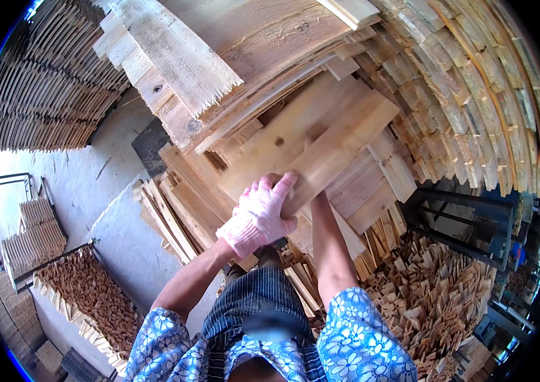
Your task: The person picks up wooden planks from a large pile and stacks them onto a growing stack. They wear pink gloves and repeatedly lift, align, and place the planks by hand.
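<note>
My left hand (259, 213), in a pale pink knitted glove, is closed on the near end of a wooden board (346, 149). The board slants up to the right, slightly blurred. From the lower right my bare right forearm (333, 248) reaches up and passes beneath this board, which hides the hand and its fingers. Beside and under it lies a wider plank (263, 156) with a dark knot. More flat boards (365, 197) lie below, to the right.
Ahead stands a high stack of planks (276, 38) with jutting ends. Tall board stacks rise at right (467, 83) and far left (47, 76). Wood offcuts (435, 299) are heaped at lower right, and a bin of offcuts (92, 296) stands left on the concrete floor (123, 235).
</note>
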A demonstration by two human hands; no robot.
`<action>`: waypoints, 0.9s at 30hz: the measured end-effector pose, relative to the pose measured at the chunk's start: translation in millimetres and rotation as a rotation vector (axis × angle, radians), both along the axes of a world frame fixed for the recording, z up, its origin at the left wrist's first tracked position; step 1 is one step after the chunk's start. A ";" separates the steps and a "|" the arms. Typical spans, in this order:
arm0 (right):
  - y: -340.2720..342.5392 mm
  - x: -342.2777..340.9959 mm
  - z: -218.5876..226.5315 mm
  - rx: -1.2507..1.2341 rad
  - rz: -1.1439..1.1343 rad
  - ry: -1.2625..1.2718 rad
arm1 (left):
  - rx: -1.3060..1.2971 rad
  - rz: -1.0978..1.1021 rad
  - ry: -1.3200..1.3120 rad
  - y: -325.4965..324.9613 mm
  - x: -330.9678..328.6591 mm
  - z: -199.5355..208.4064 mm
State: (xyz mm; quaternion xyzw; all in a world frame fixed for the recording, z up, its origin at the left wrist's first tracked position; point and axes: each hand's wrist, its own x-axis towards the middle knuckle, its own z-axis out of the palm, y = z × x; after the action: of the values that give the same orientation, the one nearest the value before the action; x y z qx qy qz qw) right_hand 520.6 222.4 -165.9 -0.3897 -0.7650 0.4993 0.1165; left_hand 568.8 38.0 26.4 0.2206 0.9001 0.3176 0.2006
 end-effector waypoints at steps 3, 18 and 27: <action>-13.3 -20.5 8.0 -0.073 0.133 0.049 | 0.016 0.000 -0.109 2.2 7.7 10.8; 99.3 275.6 22.3 0.446 0.093 -0.372 | -0.243 -0.177 0.349 90.4 1.2 -114.4; 90.6 262.6 25.4 0.399 0.035 -0.432 | -0.330 -0.257 0.425 100.6 -32.6 -141.0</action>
State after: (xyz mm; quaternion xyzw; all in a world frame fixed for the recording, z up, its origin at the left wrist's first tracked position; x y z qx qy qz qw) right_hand 783.2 313.0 -140.5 -0.4430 -0.8618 0.2465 0.0165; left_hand 536.2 138.6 -114.6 0.3588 0.9261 0.0858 0.0792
